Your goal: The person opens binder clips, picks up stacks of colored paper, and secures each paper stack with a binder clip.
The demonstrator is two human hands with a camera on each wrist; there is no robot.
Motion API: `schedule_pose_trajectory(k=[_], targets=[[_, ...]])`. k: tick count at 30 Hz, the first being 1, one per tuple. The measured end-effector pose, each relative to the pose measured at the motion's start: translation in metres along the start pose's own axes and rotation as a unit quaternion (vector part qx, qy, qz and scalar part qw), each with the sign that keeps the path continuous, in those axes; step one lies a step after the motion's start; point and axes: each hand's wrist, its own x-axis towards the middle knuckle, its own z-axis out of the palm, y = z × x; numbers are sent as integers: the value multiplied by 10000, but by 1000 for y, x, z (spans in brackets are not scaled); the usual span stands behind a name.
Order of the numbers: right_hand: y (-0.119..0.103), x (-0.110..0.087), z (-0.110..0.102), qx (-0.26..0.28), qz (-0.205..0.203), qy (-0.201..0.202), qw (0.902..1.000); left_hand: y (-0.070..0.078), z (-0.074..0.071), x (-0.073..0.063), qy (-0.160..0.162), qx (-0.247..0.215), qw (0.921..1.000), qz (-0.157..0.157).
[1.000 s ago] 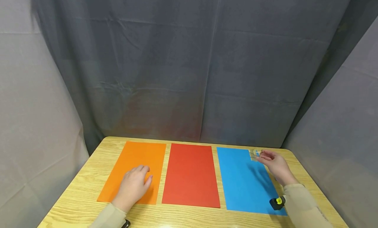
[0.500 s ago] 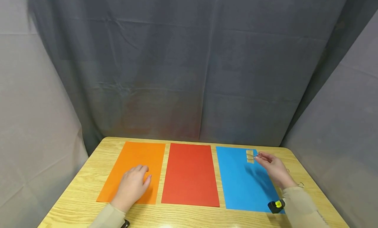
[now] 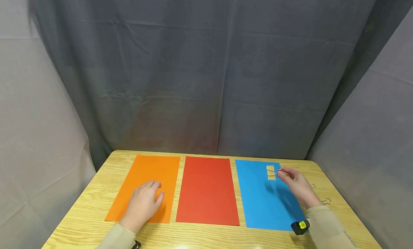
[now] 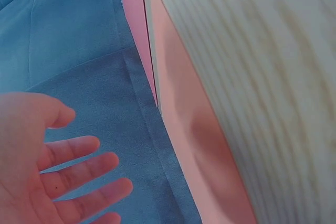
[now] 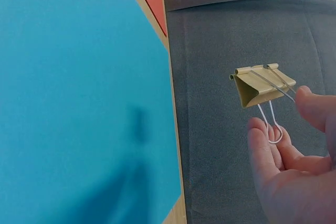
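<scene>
A gold binder clip [image 3: 271, 172] hangs above the far right part of the blue sheet [image 3: 267, 206], held by my right hand [image 3: 299, 187]. In the right wrist view the clip's yellowish body [image 5: 262, 85] shows, its two wire handles between my thumb and fingers; its mouth looks closed. Over the orange sheet [image 3: 158, 170] hovers my left hand [image 3: 142, 202], holding nothing. Its fingers [image 4: 86, 169] are spread and relaxed in the left wrist view.
A red sheet [image 3: 208, 191] lies between the orange and blue ones on the wooden table [image 3: 193, 233]. Right of the blue sheet, wire loops [image 3: 327, 201] stick out beside my right forearm, partly hidden. Grey curtain [image 3: 177, 80] stands behind the table.
My right hand has brought the binder clip slightly left and toward me, turning it a little. Wire loops behind the right wrist have come into sight. My left hand stays nearly still.
</scene>
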Motion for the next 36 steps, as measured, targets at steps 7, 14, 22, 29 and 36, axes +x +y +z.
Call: schedule_pose_trajectory(k=[7,14,22,29,36], targets=[[1,-1,4,88,12,112,9999,-1,-1,-1,112,6,9999,53],[4,-2,5,341,76,243,9991,-1,-3,-1,94,-2,10000,16],[7,-3,7,256,90,404,9988,-9,-6,0,356,-35,9994,33],[8,-3,6,323,175,434,9984,-28,-18,6,476,-4,9961,-742],[9,-4,6,351,207,486,9980,-55,-27,9,-662,6,9796,-1900]])
